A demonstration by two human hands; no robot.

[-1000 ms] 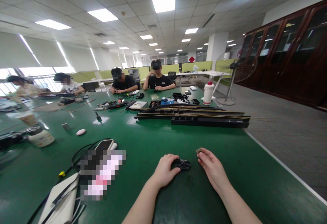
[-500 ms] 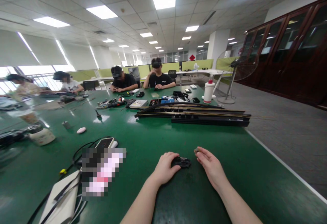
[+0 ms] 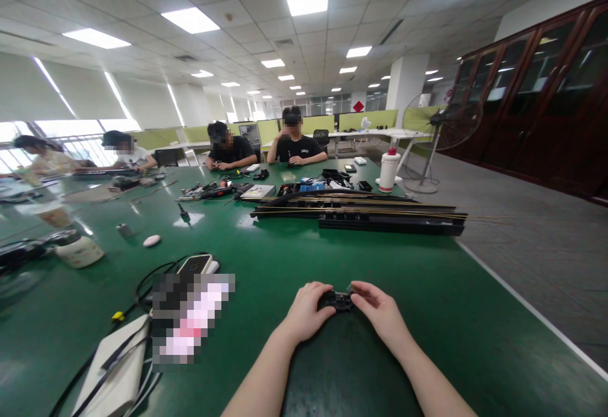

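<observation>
A small black plastic part (image 3: 341, 301) with uneven, exposed insides lies low over the green table (image 3: 266, 315) in front of me. My left hand (image 3: 308, 309) grips its left end between thumb and fingers. At the right end of that part is my right hand (image 3: 375, 306), its thumb and fingertips closed on a small greyish piece (image 3: 352, 289). The piece is mostly hidden by the fingertips, and I cannot tell its kind or whether it touches the black part.
To the left lie a white box (image 3: 114, 366), a dark phone-like device (image 3: 194, 268) and cables. Long black strips (image 3: 389, 220) with thin yellowish rods cross the table ahead. A white bottle (image 3: 389, 172) stands behind them. Several people sit along the far side.
My right hand has moved left with the small greyish piece, from a gap away to the right end of the black plastic part. My left hand has stayed on the part.
</observation>
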